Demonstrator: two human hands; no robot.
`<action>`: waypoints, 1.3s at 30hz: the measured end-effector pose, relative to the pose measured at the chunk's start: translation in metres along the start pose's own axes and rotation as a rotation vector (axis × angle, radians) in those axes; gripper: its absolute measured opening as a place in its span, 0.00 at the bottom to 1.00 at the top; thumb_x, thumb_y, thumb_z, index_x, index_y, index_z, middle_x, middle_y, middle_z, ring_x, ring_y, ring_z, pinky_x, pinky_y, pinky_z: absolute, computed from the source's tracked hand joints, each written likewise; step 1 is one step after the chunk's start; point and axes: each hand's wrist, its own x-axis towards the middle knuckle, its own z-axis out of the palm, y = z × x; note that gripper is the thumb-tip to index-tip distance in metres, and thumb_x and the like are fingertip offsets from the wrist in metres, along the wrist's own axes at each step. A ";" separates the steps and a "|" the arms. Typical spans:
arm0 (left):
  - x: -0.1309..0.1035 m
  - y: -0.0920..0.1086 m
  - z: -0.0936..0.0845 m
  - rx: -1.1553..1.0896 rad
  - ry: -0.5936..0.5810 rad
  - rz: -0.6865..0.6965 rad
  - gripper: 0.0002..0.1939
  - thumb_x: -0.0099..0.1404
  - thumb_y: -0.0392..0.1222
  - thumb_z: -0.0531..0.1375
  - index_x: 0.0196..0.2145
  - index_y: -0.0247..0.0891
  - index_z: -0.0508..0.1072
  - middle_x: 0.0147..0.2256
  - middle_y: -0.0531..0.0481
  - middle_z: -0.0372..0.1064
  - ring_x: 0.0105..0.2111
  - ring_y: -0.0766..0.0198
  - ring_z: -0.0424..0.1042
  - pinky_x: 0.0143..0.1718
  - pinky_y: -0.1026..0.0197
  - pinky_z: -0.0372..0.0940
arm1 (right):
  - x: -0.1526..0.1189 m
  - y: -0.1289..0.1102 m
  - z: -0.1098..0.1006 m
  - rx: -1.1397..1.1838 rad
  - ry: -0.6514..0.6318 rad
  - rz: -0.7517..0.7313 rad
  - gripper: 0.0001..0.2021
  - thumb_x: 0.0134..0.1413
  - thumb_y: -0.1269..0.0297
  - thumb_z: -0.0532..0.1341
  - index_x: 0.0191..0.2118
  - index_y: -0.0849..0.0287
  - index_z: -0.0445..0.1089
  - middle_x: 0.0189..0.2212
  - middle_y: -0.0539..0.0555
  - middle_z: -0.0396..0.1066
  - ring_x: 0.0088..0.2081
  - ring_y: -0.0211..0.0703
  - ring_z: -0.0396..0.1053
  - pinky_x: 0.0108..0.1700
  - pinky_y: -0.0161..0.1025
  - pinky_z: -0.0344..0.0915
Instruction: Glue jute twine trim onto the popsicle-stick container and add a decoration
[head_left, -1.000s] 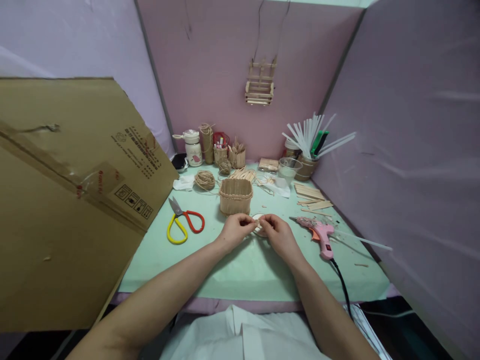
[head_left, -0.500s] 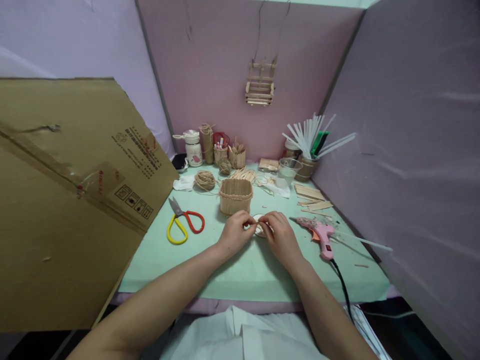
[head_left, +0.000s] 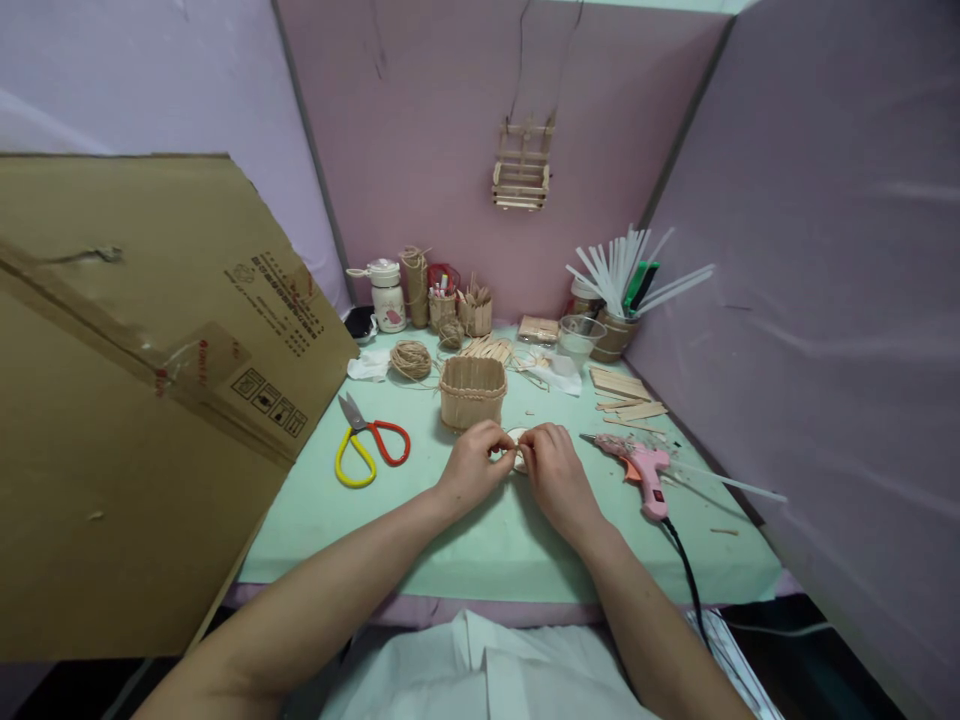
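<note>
My left hand point(head_left: 478, 462) and my right hand point(head_left: 556, 478) meet at the middle of the table, fingertips pinched close together. Whatever lies between the fingertips is too small to make out. Under them a small round white piece point(head_left: 520, 465) shows partly, its sides covered by my fingers. Just behind my left hand stands a small basket point(head_left: 472, 396) of wooden sticks with a twisted cord around its rim. Scissors point(head_left: 364, 428) with one yellow and one red handle lie spread to the left. To the right rests a pink glue gun point(head_left: 646, 472) with a glue stick in its back.
A large cardboard box point(head_left: 135, 400) leans in along the left side. Twine balls point(head_left: 410, 360), a white bottle point(head_left: 388, 298), loose wooden sticks point(head_left: 634, 408) and a pot of glue sticks point(head_left: 613, 335) stand or lie farther back. The glue gun's black cord point(head_left: 684, 570) drops over the front edge.
The fingers of my right hand have shifted slightly at the pinch. My left hand and the objects on the table stay as they were.
</note>
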 end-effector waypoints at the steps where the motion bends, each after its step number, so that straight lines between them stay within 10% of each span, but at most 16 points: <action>1: 0.000 0.000 0.000 -0.007 0.000 -0.005 0.05 0.56 0.31 0.58 0.24 0.37 0.71 0.26 0.51 0.66 0.28 0.66 0.63 0.31 0.64 0.57 | 0.000 0.000 0.000 0.015 -0.002 0.008 0.08 0.63 0.70 0.50 0.34 0.56 0.64 0.33 0.57 0.66 0.37 0.49 0.60 0.39 0.45 0.61; 12: 0.006 -0.006 0.005 -0.477 0.030 -0.488 0.10 0.49 0.44 0.66 0.25 0.33 0.75 0.24 0.49 0.71 0.26 0.65 0.66 0.30 0.63 0.60 | 0.004 0.003 -0.001 0.539 0.024 0.451 0.09 0.58 0.60 0.55 0.35 0.57 0.70 0.32 0.54 0.72 0.35 0.45 0.69 0.38 0.41 0.65; 39: 0.007 0.003 0.003 -0.424 0.039 -0.468 0.11 0.46 0.45 0.66 0.22 0.34 0.73 0.20 0.52 0.66 0.22 0.68 0.61 0.26 0.64 0.55 | 0.001 0.002 0.012 0.699 0.051 0.540 0.11 0.55 0.56 0.58 0.29 0.58 0.69 0.24 0.50 0.68 0.28 0.41 0.63 0.31 0.36 0.59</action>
